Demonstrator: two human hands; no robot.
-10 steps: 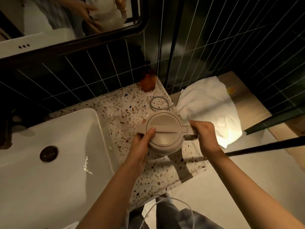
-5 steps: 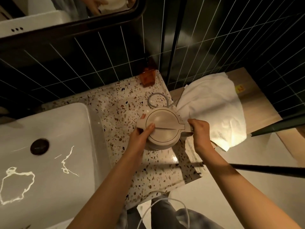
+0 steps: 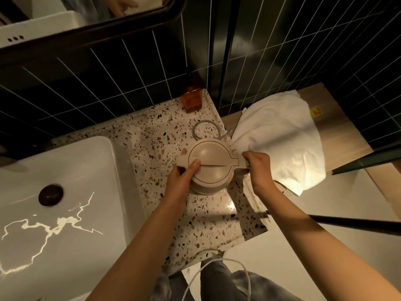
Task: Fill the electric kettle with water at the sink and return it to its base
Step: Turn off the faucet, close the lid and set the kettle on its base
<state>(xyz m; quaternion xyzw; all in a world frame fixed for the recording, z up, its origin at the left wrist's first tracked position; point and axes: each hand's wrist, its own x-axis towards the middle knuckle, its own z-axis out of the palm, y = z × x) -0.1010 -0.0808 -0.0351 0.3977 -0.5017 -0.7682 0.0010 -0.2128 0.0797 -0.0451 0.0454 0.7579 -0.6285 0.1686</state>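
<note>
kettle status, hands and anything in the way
Left hand on round beige electric kettle's lid and spout side, right hand on its handle. Kettle on speckled terrazzo counter, lid shut. White towel close right, not blocking.

A bathroom, by every sign. Left of the hands (image 3: 184,181) lies a white rectangular sink (image 3: 65,166) with a dark drain plug (image 3: 50,195), set in a speckled terrazzo counter (image 3: 152,135). Beyond them rise dark green wall tiles (image 3: 108,83) with pale grout and a black-framed mirror (image 3: 91,29). An amber soap bottle (image 3: 192,98) stands at the wall, and a white towel (image 3: 280,137) lies to the right.
</note>
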